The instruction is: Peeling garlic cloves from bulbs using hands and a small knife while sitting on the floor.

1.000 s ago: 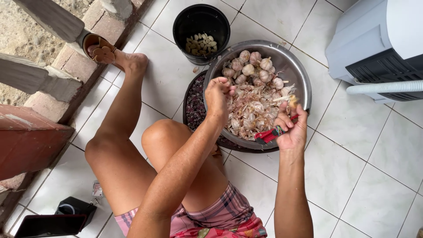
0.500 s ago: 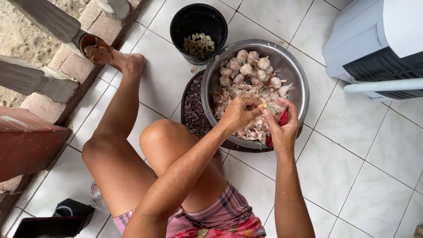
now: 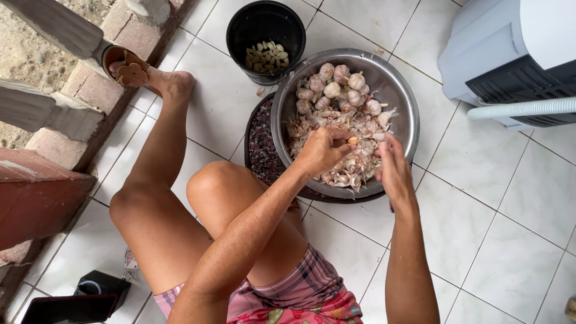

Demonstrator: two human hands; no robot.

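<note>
Garlic clove [image 3: 353, 140] pinched in left hand [image 3: 321, 151] grip — right hand [image 3: 393, 168] beside, fingers curled

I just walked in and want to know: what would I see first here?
A big steel bowl of garlic and papery skins sits on the tiled floor, with both hands over it. The left hand pinches a clove; the right hand hovers beside it. Behind, a black bucket holds peeled cloves.

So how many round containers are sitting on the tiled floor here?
3: a black plastic bucket at the top, a large steel bowl of garlic below it, and a dark tray partly hidden under that bowl.
</note>
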